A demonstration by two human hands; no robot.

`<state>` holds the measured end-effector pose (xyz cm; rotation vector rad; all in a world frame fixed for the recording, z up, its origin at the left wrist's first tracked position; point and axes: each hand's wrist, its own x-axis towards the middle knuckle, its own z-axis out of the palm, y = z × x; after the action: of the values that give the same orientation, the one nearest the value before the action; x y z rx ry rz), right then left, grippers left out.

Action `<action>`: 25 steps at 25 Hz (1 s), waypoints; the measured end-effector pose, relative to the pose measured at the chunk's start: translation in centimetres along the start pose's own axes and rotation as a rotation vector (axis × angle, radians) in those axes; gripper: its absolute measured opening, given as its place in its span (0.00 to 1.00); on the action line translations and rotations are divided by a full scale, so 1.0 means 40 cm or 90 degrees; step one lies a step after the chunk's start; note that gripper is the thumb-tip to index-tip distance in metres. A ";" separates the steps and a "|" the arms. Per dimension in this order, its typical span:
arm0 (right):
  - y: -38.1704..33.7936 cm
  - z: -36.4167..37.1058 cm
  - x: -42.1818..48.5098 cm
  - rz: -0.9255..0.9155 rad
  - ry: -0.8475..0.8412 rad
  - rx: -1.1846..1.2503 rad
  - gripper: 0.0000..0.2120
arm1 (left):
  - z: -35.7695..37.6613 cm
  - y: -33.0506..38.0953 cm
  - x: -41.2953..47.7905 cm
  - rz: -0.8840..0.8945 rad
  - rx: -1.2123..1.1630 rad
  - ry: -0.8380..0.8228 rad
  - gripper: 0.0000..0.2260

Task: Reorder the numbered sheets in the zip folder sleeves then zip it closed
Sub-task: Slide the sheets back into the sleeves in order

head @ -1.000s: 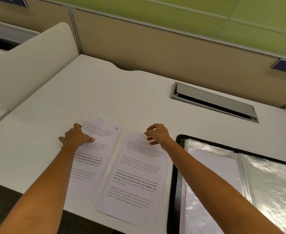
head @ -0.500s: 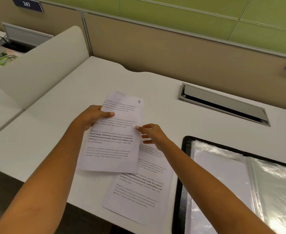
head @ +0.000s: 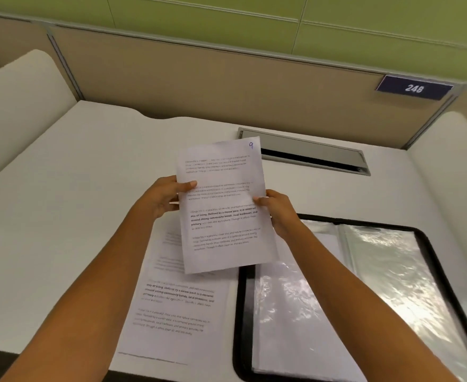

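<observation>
A printed sheet marked 9 (head: 224, 205) is held up above the white desk. My left hand (head: 163, 198) grips its left edge with the thumb on the front. My right hand (head: 277, 209) grips its right edge. Under it, a second printed sheet (head: 177, 307) lies flat on the desk near the front edge. To the right lies the open black zip folder (head: 242, 312) with shiny clear sleeves (head: 386, 277); its right part runs out of view.
A grey cable slot (head: 309, 153) is set into the desk behind the sheets. Beige partition walls (head: 226, 84) close the back, with a sign reading 248 (head: 414, 88). Rounded white side dividers (head: 20, 106) stand left and right.
The sheet marked 9 was lying on the desk at the left; my left hand lifted it, my right hand took its other edge, and it moved right, over the second sheet.
</observation>
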<state>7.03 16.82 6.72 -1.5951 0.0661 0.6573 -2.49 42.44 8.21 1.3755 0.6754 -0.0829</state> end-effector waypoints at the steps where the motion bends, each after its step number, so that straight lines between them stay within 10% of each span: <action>1: -0.004 -0.056 -0.005 0.003 0.017 0.011 0.10 | 0.052 -0.002 0.006 0.007 -0.013 -0.005 0.16; 12: -0.026 -0.669 -0.075 -0.020 0.135 -0.068 0.15 | 0.721 -0.013 0.069 0.073 -0.003 -0.046 0.11; 25: -0.082 -1.168 0.044 -0.124 0.316 -0.043 0.12 | 1.144 -0.195 0.141 0.322 0.929 -0.122 0.22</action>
<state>27.07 -25.54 8.30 -1.7738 0.2526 0.1032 16.69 0.50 0.44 2.8441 -0.0320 -0.3398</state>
